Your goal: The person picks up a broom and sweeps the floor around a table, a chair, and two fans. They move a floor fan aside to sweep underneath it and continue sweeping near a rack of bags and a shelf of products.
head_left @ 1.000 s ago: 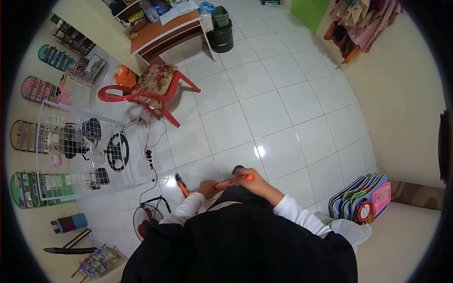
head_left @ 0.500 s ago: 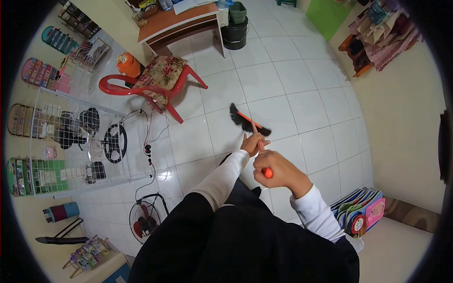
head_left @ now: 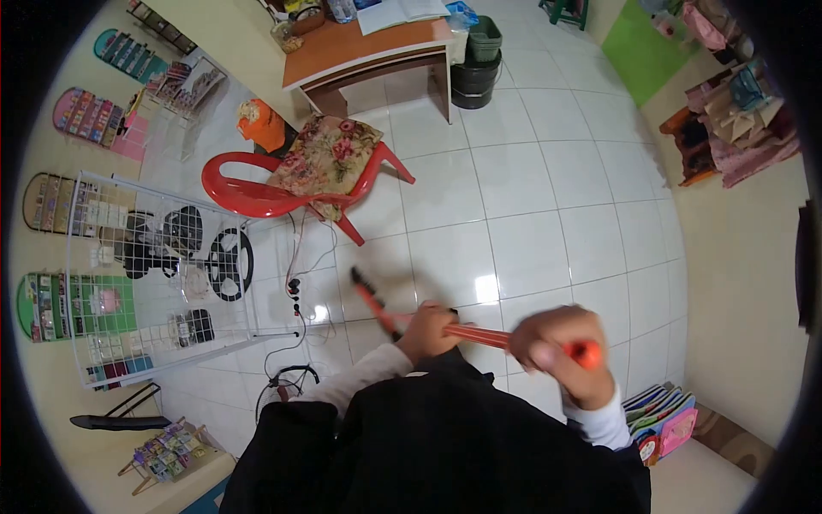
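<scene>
A broom with an orange-red handle [head_left: 479, 336] slants across the front of my body. My left hand [head_left: 428, 332] is closed around its lower shaft. Near the handle's capped end, my right hand [head_left: 561, 351] is wrapped round it, slightly smeared by motion. The broom head [head_left: 371, 294], black bristles on an orange bar, is at the white tiled floor [head_left: 445, 248] to the left of my left hand. My left forearm and hand hide part of the broom head.
A red plastic chair [head_left: 248, 206] with a floral cushion stands ahead to the left. Cables [head_left: 295, 291] trail over the floor beside a white wire rack [head_left: 163, 283]. A desk [head_left: 368, 51] and dark bucket [head_left: 476, 81] are farther off. Colourful boards [head_left: 664, 420] lean at the right.
The broom head has swung left and closer to my body, while my right hand has moved right with the handle's end. The view has shifted.
</scene>
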`<state>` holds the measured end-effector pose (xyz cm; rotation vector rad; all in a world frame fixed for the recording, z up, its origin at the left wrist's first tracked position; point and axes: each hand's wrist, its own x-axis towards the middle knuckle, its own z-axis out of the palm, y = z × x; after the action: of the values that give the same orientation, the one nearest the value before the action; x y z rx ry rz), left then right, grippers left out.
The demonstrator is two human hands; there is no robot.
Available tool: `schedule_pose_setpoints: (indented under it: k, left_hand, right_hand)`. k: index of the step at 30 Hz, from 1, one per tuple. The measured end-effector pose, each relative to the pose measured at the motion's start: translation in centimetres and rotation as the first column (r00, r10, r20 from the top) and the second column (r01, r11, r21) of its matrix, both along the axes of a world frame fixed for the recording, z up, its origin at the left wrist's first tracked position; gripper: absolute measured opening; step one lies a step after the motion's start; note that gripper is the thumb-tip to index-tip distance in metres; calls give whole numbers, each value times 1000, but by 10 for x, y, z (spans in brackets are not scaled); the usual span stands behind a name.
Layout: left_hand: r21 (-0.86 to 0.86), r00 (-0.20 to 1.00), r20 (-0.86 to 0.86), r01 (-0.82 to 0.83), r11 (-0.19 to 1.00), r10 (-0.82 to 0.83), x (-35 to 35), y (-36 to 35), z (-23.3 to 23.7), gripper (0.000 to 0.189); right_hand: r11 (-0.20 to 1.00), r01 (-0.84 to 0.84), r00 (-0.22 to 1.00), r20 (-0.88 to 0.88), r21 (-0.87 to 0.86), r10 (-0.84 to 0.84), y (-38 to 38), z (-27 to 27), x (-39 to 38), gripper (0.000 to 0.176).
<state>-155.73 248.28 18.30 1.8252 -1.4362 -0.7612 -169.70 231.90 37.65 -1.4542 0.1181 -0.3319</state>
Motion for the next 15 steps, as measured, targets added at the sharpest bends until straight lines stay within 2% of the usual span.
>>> schedule_pose_setpoints:
  k: [1, 2, 3, 5, 8, 9, 11, 12, 13, 14, 15]
  left_hand:
    - [107, 998, 66, 13, 994, -20, 14, 17, -27, 30]
    - [253, 996, 80, 11, 967, -32, 33, 32, -48, 30]
    - [395, 995, 89, 9, 918, -48, 50, 48, -67, 30]
    - [508, 966, 193, 50, 860, -171, 75, 75, -113, 30]
    - [575, 921, 255, 99, 812, -293, 89, 63, -162, 34]
    - [582, 909, 265, 114, 805, -321, 91, 50, -175, 35]
    - [395, 964, 210, 69, 916, -163, 89, 6, -200, 32]
    - [310, 963, 245, 29, 950, -109, 82, -26, -196, 35]
    - [278, 941, 263, 136, 951, -211, 81, -62, -180, 36]
    - [330, 922, 284, 164, 930, -264, 78, -100, -152, 30]
    - [269, 926, 295, 155, 951, -234, 73, -127, -148, 27]
  right_hand:
    - [989, 24, 994, -112, 145, -8, 3, -18, 18, 31]
    - [981, 17, 986, -166, 193, 16, 5, -48, 36, 30]
    - [984, -12, 956, -287, 179, 64, 10, -78, 51, 29]
    - [977, -23, 943, -321, 214, 92, 35, -148, 69, 24]
    - [998, -57, 967, -245, 28, 63, 48, -194, 75, 17]
    - [999, -8, 970, -242, 52, 20, 40, -188, 76, 14]
    - [995, 95, 970, -222, -12, -96, 13, -151, 81, 16]
    - [988, 148, 966, -210, -41, -154, -2, -130, 82, 16]
    - [987, 111, 961, -240, -118, -136, -22, -114, 79, 13]
    - [978, 70, 955, -271, -196, -122, -39, -99, 79, 10]
    - [963, 50, 954, -273, -266, -125, -48, -85, 84, 12]
